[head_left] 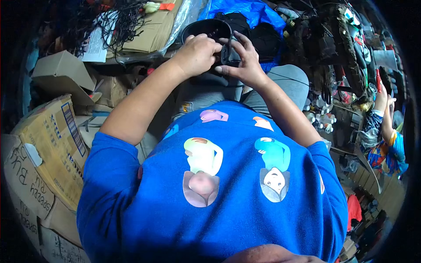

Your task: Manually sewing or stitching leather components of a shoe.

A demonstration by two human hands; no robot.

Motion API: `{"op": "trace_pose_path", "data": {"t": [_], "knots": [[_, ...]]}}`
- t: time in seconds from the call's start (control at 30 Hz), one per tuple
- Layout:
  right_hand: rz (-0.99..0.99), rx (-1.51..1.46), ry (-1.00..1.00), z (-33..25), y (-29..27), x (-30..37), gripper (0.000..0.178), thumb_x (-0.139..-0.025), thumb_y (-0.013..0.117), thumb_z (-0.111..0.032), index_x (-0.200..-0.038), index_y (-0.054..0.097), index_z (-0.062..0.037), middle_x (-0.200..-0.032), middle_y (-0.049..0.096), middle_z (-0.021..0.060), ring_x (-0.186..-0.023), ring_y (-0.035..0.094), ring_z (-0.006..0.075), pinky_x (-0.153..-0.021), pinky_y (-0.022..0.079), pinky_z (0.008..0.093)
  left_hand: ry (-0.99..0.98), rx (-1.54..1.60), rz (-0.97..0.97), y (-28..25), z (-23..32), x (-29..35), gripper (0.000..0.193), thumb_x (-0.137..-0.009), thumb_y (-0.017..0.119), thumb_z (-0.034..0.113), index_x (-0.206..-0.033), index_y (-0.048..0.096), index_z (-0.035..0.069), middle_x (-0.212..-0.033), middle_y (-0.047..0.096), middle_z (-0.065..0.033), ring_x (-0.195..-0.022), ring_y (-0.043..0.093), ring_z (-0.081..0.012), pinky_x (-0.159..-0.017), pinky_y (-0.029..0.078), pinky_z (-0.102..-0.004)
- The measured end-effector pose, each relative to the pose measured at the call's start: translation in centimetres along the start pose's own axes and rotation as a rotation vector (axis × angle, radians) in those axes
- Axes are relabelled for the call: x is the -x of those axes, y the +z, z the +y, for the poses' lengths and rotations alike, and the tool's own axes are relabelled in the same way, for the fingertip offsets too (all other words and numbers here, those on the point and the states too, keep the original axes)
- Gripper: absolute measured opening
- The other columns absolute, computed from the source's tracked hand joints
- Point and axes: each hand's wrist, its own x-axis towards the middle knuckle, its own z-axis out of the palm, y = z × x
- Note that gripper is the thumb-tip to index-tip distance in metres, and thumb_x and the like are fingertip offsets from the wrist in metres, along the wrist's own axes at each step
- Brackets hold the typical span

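Both hands are raised in front of my knees and close around a small black curved part. My left hand closes its fingers on the part's left side. My right hand pinches it from the right, with the fingers spread over the top. Just beyond the hands a black round basin sits on the floor, partly hidden by my left hand. What exactly the black part is stays hard to tell.
Cardboard boxes stack up at my left. Flattened cardboard under clear plastic and tangled black cords lie ahead left. A blue plastic sheet and black goods lie ahead. Another person sits at far right near small white bottles.
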Motion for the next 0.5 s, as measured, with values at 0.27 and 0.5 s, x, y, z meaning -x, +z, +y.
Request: {"op": "trace_pose_path", "data": {"t": [0.27,0.5], "knots": [[-0.036,0.172,0.123,1.5,-0.6,0.4,0.073,-0.063,0.08,-0.046,-0.129,0.054,-0.0262,-0.149,0.029,0.0218,-0.14,0.025,0.0388,-0.109,0.016,0.0553,0.058,-0.145,0.082,-5.1,-2.8,3.2,0.007,-0.075,0.065,0.006,-0.082,0.065,0.007,-0.083,0.062,-0.0073,-0.085,0.058,-0.0275,-0.074,0.045,-0.0398],[-0.11,0.068,0.201,0.7,0.1,0.1,0.076,-0.063,0.074,-0.039,-0.134,0.047,-0.0379,-0.154,0.021,0.0157,-0.142,0.012,0.0444,-0.104,0.008,0.0732,-0.247,0.94,0.337,-6.4,-2.8,3.4,0.008,-0.09,0.064,0.012,-0.095,0.064,0.006,-0.094,0.066,-0.0053,-0.095,0.062,-0.0187,-0.085,0.047,-0.031]]}}
